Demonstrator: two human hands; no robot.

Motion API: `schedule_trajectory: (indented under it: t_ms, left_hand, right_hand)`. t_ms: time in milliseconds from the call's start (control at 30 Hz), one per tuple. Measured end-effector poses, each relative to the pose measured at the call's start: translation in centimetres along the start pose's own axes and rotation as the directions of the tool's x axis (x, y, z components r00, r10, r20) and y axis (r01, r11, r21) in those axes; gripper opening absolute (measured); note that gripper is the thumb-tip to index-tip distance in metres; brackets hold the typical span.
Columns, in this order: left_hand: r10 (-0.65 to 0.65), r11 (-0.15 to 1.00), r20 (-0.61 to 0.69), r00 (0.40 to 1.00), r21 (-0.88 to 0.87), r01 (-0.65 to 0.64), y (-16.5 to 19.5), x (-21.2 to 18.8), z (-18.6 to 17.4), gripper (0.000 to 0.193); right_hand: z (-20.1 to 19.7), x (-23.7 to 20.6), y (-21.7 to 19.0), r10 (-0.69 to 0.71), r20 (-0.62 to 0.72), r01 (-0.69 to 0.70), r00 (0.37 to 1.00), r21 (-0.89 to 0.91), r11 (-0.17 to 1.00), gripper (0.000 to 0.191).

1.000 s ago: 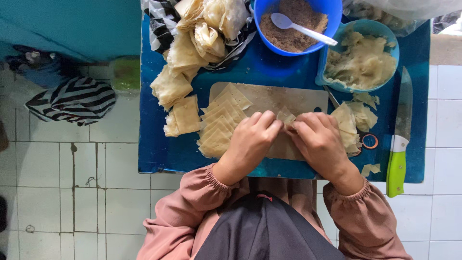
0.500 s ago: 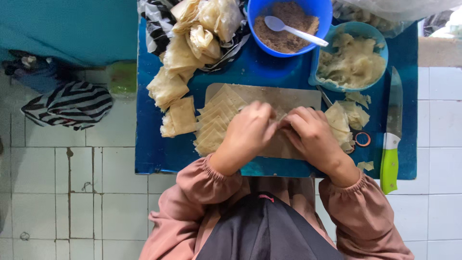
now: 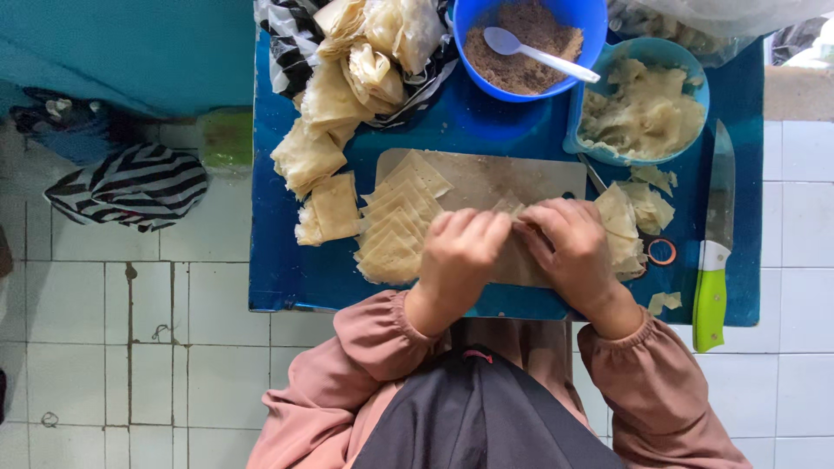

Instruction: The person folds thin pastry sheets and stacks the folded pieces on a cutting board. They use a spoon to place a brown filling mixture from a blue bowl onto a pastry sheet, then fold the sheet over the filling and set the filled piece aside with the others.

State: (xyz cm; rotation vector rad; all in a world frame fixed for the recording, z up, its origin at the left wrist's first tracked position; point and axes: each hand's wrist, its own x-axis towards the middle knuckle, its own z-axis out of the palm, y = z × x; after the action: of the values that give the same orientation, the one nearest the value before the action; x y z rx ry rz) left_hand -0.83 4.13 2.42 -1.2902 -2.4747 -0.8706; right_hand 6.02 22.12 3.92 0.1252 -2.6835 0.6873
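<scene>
Frame centre: left hand, right hand meet, fingertips pinching pastry sheet on cutting board; fold best kept tight, edges aligned.

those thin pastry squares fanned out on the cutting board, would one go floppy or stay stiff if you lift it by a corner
Probably floppy: the pastry squares look paper-thin, and similar sheets in the pile behind lie crumpled and folded. Likely very light, so a push could slide several overlapping ones together across the cutting board. Possibly easy to tear, judging by ragged scraps in the light blue bowl.

bowls block far edge; knife (right)
</scene>
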Motion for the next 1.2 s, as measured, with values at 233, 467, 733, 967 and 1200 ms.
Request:
schedule_trajectory:
  t_ms: [233, 467, 733, 967, 1200]
  left_hand:
    - [-0.030, 0.937, 0.016, 0.999, 0.347, 0.023, 1.9, -1.3, 0.2, 0.042]
    - [-0.095, 0.936, 0.089, 0.992, 0.348, 0.058, 1.6, -0.2, 0.6, 0.047]
    - [-0.205, 0.939, 0.058, 0.977, 0.293, 0.180, 1.1, -0.5, -0.5, 0.059]
    - [-0.142, 0.976, 0.040, 0.989, 0.175, 0.133, 0.9, -2.3, -1.0, 0.062]
    - [0.001, 0.955, 0.032, 0.999, 0.297, -0.010, 0.7, -3.1, -0.5, 0.056]
  right_hand:
    - [0.0, -0.7, -1.7, -0.107, -0.008, 0.097, 0.994, -0.361, 0.927, 0.030]
    - [0.5, -0.7, -2.3, -0.027, 0.009, 0.029, 1.000, -0.435, 0.900, 0.041]
    - [0.6, 1.5, -1.8, -0.094, 0.029, 0.097, 0.995, -0.468, 0.879, 0.036]
    - [-1.7, 4.1, 0.0, -0.139, -0.204, 0.057, 0.969, -0.364, 0.930, 0.024]
    - [-11.1, 10.5, 13.5, -0.252, -0.329, -0.064, 0.910, -0.713, 0.698, 0.008]
